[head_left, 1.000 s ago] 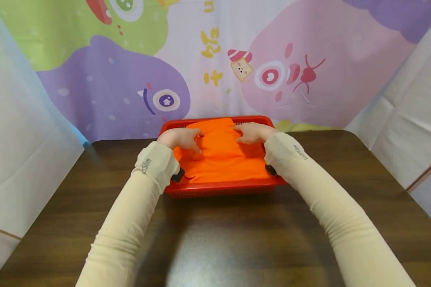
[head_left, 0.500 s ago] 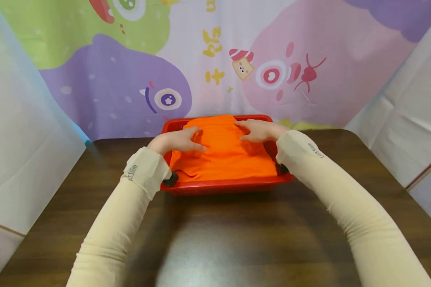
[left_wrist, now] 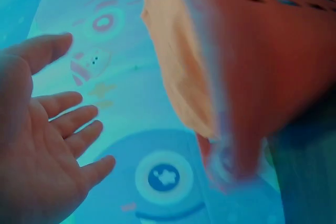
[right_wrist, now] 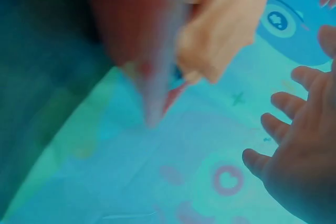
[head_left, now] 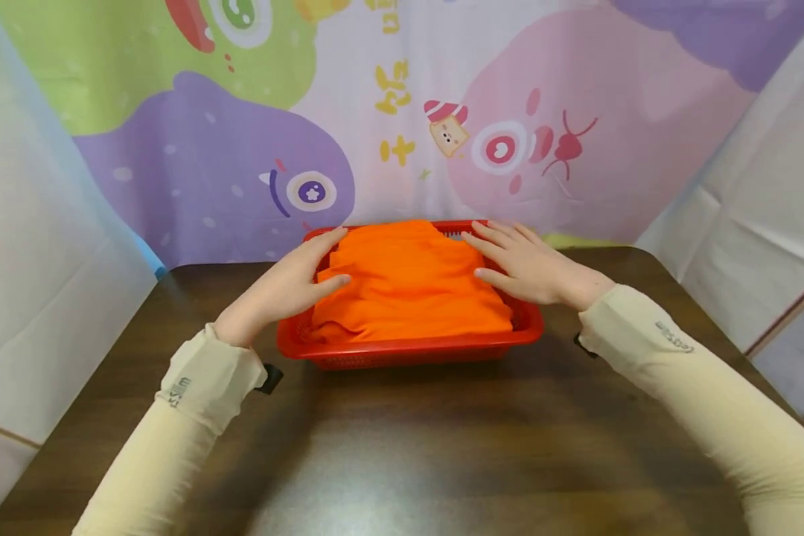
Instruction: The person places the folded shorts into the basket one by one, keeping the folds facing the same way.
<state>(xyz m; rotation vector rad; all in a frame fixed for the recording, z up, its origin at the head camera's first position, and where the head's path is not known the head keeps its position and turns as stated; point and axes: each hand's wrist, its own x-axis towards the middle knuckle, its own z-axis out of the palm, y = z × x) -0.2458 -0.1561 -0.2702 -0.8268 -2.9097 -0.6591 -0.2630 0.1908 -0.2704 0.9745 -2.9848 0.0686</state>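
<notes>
An orange cloth (head_left: 415, 290) lies folded inside a red plastic basket (head_left: 409, 348) with perforated walls. My left hand (head_left: 288, 283), fingers extended, hovers over the basket's left side. On the other side my right hand (head_left: 529, 264) spreads its fingers above the right rim. In the left wrist view the left palm (left_wrist: 42, 156) holds nothing, and a gap separates it from the cloth (left_wrist: 176, 51). The right wrist view likewise shows the right hand (right_wrist: 304, 140) apart from the cloth (right_wrist: 226, 24), with nothing in its fingers. The basket walls look blurred in both wrist views.
The basket stands near the back of a brown wooden table (head_left: 402, 447). Right behind it hangs a curtain (head_left: 388, 186) printed with cartoon figures. White sheets (head_left: 47, 223) close off the left and right sides.
Both hands have lifted off the orange cloth and moved apart, the left one leftward and the right one rightward, with fingers straightening. The cloth stays in the basket.
</notes>
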